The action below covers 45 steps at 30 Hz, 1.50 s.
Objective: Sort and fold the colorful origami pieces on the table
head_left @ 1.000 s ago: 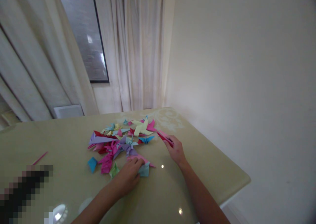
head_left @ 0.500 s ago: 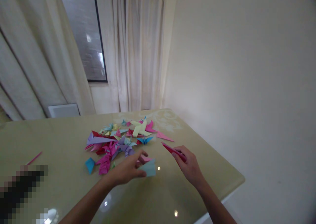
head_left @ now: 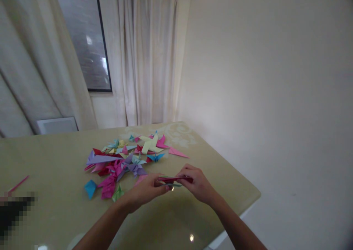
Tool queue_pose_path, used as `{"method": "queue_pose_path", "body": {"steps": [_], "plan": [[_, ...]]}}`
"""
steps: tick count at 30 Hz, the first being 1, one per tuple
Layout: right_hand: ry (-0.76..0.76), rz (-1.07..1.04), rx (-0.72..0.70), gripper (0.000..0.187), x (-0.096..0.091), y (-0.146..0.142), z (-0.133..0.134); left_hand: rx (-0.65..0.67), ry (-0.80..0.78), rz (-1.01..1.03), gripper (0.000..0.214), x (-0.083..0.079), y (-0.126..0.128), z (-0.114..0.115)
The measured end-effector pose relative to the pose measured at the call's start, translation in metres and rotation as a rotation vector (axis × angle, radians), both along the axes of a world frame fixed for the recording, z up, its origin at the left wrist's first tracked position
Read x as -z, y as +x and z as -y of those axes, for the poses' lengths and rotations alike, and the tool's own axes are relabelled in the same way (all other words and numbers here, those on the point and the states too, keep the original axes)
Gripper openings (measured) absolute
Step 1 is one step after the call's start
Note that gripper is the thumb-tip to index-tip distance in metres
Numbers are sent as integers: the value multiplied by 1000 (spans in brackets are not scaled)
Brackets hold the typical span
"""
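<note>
Both hands meet over the near right part of the table. My right hand (head_left: 197, 184) is closed on the right end of a narrow red folded paper (head_left: 170, 179). From the left, my left hand (head_left: 145, 191) pinches the light blue paper (head_left: 176, 185) together with the left end of the red one; the sheets overlap almost edge-on. Just behind my left hand, a pink folded paper (head_left: 141, 178) lies partly hidden. Beyond it spreads a pile of origami pieces, with a purple one (head_left: 136, 169), a magenta one (head_left: 109, 185) and a small blue crane (head_left: 156, 157).
A pale yellow pinwheel shape (head_left: 150, 144) and a pink paper point (head_left: 178, 153) lie at the pile's far right. Loose blue (head_left: 90, 188) and green (head_left: 118, 193) pieces sit nearer. A pink stick (head_left: 20, 183) is at the left beside a blurred dark patch. The wall (head_left: 261, 95) borders the table's right.
My left hand has closed up to the right hand, bringing the light blue paper against the red one. The red paper has turned level. The view has shifted slightly right.
</note>
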State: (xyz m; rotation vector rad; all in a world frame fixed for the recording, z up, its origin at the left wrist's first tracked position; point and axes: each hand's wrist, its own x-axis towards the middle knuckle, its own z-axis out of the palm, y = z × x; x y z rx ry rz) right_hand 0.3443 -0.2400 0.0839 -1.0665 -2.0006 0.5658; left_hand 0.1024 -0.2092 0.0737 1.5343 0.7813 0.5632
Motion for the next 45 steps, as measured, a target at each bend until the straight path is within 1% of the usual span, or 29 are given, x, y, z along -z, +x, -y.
{"method": "queue_pose_path", "body": {"steps": [3, 7, 9, 12, 15, 17, 19, 21, 22, 24, 26, 28, 29, 30, 32, 34, 36, 38, 39, 40, 42, 43, 45], "plan": [[-20, 57, 17, 17, 2, 1, 2, -66, 119, -114, 39, 13, 5, 0], [-34, 245, 47, 20, 2, 5, -3, -198, 264, -211, 55, 31, 10, -3], [-53, 327, 43, 18, 1, 7, -6, -228, 384, -241, 47, 39, 11, -4], [-67, 459, 13, 16, 0, 6, -12, -222, 558, -266, 25, 47, 11, -4], [-75, 571, -25, 16, 1, 0, -18, -204, 594, -286, 20, 51, 17, -4], [-87, 607, -73, 16, 4, -5, -21, -219, 588, -304, 18, 53, 22, -4], [-88, 623, -117, 13, 8, -6, -23, -226, 587, -356, 12, 55, 25, -5], [-84, 584, -97, 11, 13, -1, -23, -242, 593, -435, 9, 57, 25, -5], [-94, 527, -60, 17, 17, 3, -23, -251, 602, -470, 11, 57, 23, -5], [-152, 336, 33, 32, 27, 12, -22, -244, 624, -522, 14, 58, 19, -3], [-229, 102, 79, 43, 40, 16, -21, -179, 641, -589, 17, 58, 17, -1], [-260, -76, 70, 49, 53, 12, -21, -102, 675, -680, 30, 58, 20, 0], [-250, -140, 75, 52, 58, 7, -22, -73, 698, -723, 34, 58, 23, 1], [-230, -197, 94, 54, 61, 2, -22, -57, 724, -753, 33, 59, 27, 1], [-200, -291, 127, 58, 63, -10, -24, -58, 762, -775, 24, 60, 36, 2], [-187, -337, 86, 62, 61, -19, -27, -86, 748, -774, 19, 61, 41, 0], [-157, -363, 52, 65, 58, -22, -32, -115, 689, -755, 18, 63, 44, -2], [-128, -391, 106, 70, 57, -22, -35, -134, 633, -721, 17, 63, 44, -5], [-138, -396, 129, 75, 58, -21, -35, -139, 612, -701, 15, 63, 44, -6], [-163, -383, 119, 80, 59, -20, -35, -143, 595, -682, 13, 64, 44, -7], [-194, -357, 50, 89, 62, -20, -32, -155, 560, -635, 8, 64, 46, -9], [-178, -372, 31, 90, 64, -19, -29, -163, 539, -603, 8, 64, 47, -9], [-118, -418, 39, 87, 65, -18, -25, -173, 502, -518, 9, 63, 49, -7]]}}
